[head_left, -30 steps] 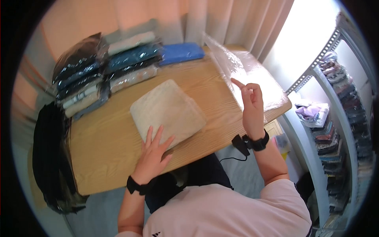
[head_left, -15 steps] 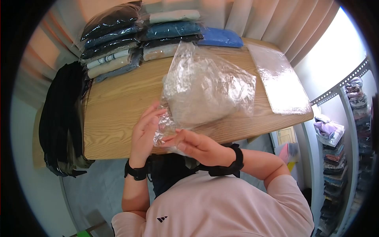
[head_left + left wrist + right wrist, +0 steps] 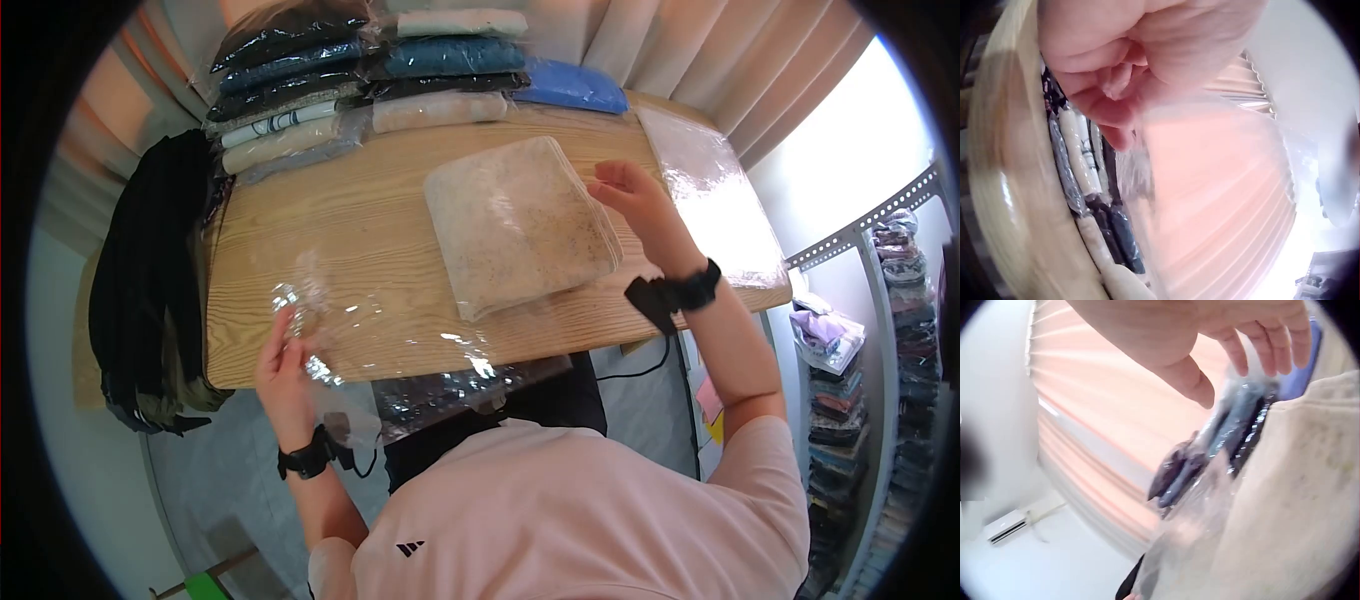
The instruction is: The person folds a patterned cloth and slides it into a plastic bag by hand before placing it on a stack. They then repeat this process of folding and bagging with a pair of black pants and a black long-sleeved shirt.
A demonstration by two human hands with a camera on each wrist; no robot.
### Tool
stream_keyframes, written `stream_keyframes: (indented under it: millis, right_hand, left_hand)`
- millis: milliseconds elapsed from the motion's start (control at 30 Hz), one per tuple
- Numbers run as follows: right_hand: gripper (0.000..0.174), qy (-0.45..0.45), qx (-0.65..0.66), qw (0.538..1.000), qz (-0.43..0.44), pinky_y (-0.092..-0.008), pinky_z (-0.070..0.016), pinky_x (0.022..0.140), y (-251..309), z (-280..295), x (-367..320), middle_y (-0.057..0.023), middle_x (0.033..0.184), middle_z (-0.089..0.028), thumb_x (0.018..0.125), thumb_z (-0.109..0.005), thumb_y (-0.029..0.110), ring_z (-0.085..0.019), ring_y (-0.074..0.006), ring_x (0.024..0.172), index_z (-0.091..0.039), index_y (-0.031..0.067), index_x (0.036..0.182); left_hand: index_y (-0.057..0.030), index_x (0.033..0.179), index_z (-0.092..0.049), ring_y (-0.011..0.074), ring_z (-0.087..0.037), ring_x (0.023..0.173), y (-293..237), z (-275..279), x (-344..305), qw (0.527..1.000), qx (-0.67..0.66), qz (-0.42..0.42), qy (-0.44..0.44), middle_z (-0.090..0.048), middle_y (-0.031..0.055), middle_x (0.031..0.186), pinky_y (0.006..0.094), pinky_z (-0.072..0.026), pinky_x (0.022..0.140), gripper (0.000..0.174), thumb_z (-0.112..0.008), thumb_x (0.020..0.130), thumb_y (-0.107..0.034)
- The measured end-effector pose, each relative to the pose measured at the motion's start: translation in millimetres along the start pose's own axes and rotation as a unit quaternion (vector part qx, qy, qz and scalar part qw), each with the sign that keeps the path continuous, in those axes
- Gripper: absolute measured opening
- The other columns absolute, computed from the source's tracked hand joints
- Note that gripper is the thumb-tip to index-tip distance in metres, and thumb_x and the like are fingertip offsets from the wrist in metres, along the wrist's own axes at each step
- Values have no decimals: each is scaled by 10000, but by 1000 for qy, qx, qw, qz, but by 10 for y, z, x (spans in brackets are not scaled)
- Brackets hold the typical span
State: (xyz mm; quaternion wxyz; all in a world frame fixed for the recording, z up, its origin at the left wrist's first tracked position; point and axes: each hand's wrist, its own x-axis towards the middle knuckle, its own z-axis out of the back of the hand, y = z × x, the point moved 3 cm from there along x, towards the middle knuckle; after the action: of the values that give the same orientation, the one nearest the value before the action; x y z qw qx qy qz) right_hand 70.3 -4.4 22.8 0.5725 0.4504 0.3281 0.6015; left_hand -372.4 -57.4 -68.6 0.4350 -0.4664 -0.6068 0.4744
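My left hand (image 3: 285, 390) pinches one end of a clear plastic bag (image 3: 455, 345) at the table's front left. The bag stretches right along the front edge and hangs partly over my lap. In the left wrist view, the fingers of my left hand (image 3: 1141, 56) are curled on the clear film. A folded cream cloth (image 3: 515, 225) with faint speckles lies mid-table. Beside its far right edge is my right hand (image 3: 645, 210). From the right wrist, that hand (image 3: 1210, 337) shows spread fingers, with the thumb apart and nothing between them, above the cloth (image 3: 1297, 481).
Stacks of bagged folded garments (image 3: 455, 60) line the back, with a blue bagged one (image 3: 575, 87) beside them. Flat clear bags (image 3: 715, 200) lie at the right end. Black garments (image 3: 150, 280) drape over the left edge. A shelf rack (image 3: 860, 340) stands at right.
A clear bag came off the right-hand pile, was over the cloth with both hands at its near end, and now lies left and nearer. My right hand let go and moved to the cloth.
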Motion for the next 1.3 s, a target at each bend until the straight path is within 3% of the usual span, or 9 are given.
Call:
stream_keyframes:
  millis: [100, 167, 367, 467, 733, 1100, 1200, 1267, 1300]
  right_hand:
    - [524, -35, -74, 977, -194, -331, -455, 895, -365, 107, 223, -142, 1126, -615, 835, -705, 331, -590, -219, 1018, -556, -23, 1191]
    - [612, 125, 54, 934, -329, -389, -485, 830, -515, -5, 291, -153, 1135, -616, 780, -753, 395, -606, -241, 992, -557, 21, 1224]
    - [528, 175, 107, 875, -438, -399, -517, 629, -616, -243, 405, -112, 1054, -656, 773, -768, 339, -645, -253, 892, -577, 85, 1194]
    - [447, 189, 136, 858, -458, -384, -555, 722, -543, -260, 355, -114, 1047, -666, 828, -714, 275, -666, -216, 899, -560, 51, 1183]
    - [499, 142, 302, 885, -326, -390, -555, 829, -710, -220, 40, -141, 1143, -589, 854, -657, 122, -630, -250, 978, -437, 5, 1286]
    - [441, -137, 512, 819, -219, -383, -509, 894, -1079, 255, -1290, -166, 1187, -590, 875, -581, 141, -609, -267, 1042, -465, -30, 1264]
    - [469, -182, 555, 791, -183, -408, -477, 943, -1165, 363, -1577, -163, 1255, -559, 885, -568, 179, -585, -295, 1086, -447, -13, 1295]
    - [481, -212, 579, 769, -167, -420, -466, 958, -1053, 428, -1736, -175, 1268, -550, 893, -561, 196, -568, -305, 1116, -436, -8, 1310]
    - [481, -210, 579, 768, -176, -420, -466, 958, -1026, 430, -1804, -175, 1268, -550, 893, -561, 196, -568, -305, 1116, -436, -8, 1310]
  left_hand:
    - [-3, 1292, -529, 46, -540, 782, 110, 285, -58, 997, -21, -26, -69, -585, 82, 1252, 182, -441, 728, 383, -493, 912, 35]
    - [-3, 1299, -522, 37, -523, 776, 130, 408, -106, 992, -12, -39, -119, -596, 70, 1243, 175, -420, 697, 394, -488, 909, 41]
    - [-7, 1300, -523, 38, -526, 781, 271, 588, -206, 988, 21, -2, -151, -594, 48, 1254, 185, -419, 705, 392, -478, 912, 22]
    - [-8, 1299, -525, 40, -527, 779, 268, 543, -229, 984, 30, 7, -174, -593, 49, 1256, 189, -413, 704, 390, -484, 911, 11]
    - [-19, 1305, -523, 41, -536, 779, 329, 595, -243, 987, 40, 2, -159, -595, 43, 1242, 190, -408, 698, 394, -497, 912, -3]
    - [-5, 1306, -515, 46, -518, 663, 276, 91, -336, 991, 100, 42, -74, -627, -4, 891, 191, -392, 592, 395, -512, 912, -31]
    - [-31, 1306, -522, 66, -535, 690, 395, -7, -272, 994, 88, 43, -56, -616, 15, 897, 214, -428, 611, 404, -528, 902, -18]
    - [-39, 1319, -503, 80, -536, 749, 415, -30, -258, 959, 281, -17, -42, -570, 58, 1076, 218, -444, 638, 461, -569, 863, -13]
    - [-54, 1289, -529, 191, -564, 955, 322, -110, -293, 944, 325, -22, -52, -484, 138, 1258, 317, -471, 782, 477, -620, 821, -36]
